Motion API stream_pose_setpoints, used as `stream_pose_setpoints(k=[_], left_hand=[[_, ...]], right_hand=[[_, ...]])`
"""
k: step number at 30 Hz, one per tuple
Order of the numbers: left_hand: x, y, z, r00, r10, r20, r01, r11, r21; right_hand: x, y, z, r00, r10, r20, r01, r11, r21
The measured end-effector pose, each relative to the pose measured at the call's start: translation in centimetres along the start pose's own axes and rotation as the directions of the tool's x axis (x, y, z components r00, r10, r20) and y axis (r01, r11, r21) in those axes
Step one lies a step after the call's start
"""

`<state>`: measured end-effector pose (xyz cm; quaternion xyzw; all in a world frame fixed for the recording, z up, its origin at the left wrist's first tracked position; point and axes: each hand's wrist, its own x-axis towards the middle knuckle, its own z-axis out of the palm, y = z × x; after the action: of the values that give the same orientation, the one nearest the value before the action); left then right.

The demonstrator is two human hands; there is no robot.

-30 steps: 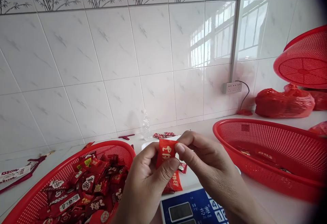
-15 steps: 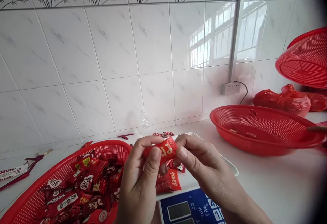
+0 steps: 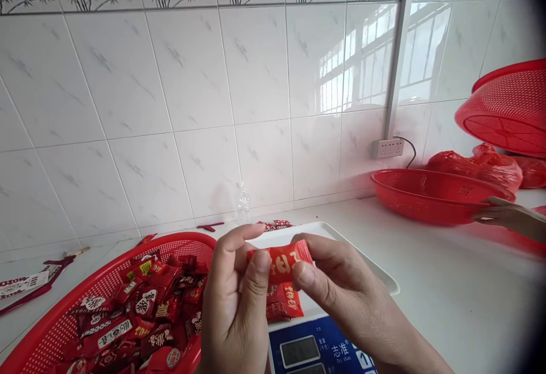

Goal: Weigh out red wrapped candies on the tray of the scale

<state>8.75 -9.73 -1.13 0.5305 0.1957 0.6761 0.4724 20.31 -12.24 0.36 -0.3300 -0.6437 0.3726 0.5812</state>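
Between my two hands I hold a small red candy packet with pale yellow lettering. My left hand pinches its left end, thumb in front, and my right hand grips its right end with thumb and fingers. Just beneath them is a weighing scale with a blue panel and a white tray. More red packets lie on that tray, partly hidden by my hands. To the left of my left hand stands a red basket heaped with wrapped candies.
At right, another person's hand holds a red basket over the counter. More red baskets and red plastic bags are behind it. A clear bottle stands by the tiled wall; torn wrappers lie far left.
The packet has been turned flatter, showing more of its lettering, and both my hands stay on it. At right, the other person's basket has tilted and shifted back; the upper basket has moved slightly lower.
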Motion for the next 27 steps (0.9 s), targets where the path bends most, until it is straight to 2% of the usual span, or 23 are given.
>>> stream_pose_setpoints(k=[3,6,10,15,23,25,27], left_hand=[[-0.2,0.0,0.0,0.998,0.009,0.056,-0.010,1.000,0.025],[-0.5,0.1,0.0,0.997,-0.020,0.081,0.017,0.999,0.042],[-0.7,0.1,0.1,0.996,0.011,0.091,-0.013,1.000,0.024],[-0.8,0.2,0.0,0.999,0.017,0.035,-0.019,0.998,0.059],[-1.0,0.0,0.1,0.999,0.036,0.041,-0.038,0.997,0.064],[-1.0,0.0,0.3,0.999,0.043,0.028,-0.044,0.998,0.048],[-0.9,0.1,0.5,0.998,0.064,0.012,-0.064,0.997,0.043]], right_hand=[[-0.1,0.5,-0.1,0.996,0.025,0.086,-0.025,1.000,0.004],[-0.2,1.0,0.1,0.996,0.011,0.094,-0.011,1.000,-0.010],[-0.4,1.4,0.6,0.998,0.009,0.061,-0.010,1.000,0.013],[-0.4,1.3,1.0,0.999,-0.041,-0.001,0.041,0.998,-0.042],[-0.1,1.2,1.1,0.965,-0.257,-0.051,0.240,0.944,-0.228],[-0.1,1.3,1.0,0.969,-0.241,-0.050,0.225,0.951,-0.212],[-0.1,1.4,1.0,0.987,-0.159,-0.031,0.153,0.976,-0.154]])
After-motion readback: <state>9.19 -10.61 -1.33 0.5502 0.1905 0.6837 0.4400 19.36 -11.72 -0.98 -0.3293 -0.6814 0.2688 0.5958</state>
